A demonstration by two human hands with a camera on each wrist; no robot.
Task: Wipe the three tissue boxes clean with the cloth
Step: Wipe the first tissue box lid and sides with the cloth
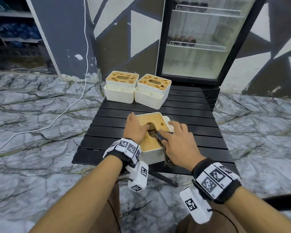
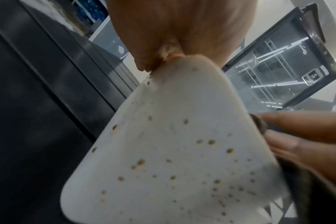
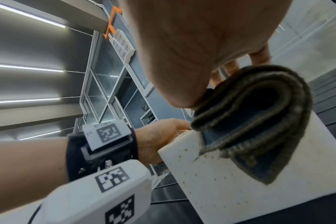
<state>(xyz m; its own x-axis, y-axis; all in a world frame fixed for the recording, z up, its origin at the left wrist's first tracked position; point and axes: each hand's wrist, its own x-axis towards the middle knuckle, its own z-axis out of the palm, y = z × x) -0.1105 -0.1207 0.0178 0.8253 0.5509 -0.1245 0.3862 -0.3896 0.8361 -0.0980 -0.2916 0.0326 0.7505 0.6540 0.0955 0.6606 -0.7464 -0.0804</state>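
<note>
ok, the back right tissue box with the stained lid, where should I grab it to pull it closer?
Take the back right box by its two side walls, low on the wider base, coming from the front. Its lid is covered in brown stains, so a top grip would likely smear them, and the left box stands close beside it, so slide fingers in carefully on that side.

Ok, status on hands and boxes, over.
Left hand steadies near box. Right hand presses cloth on its lid. Two far boxes stained. Nothing blocking.
</note>
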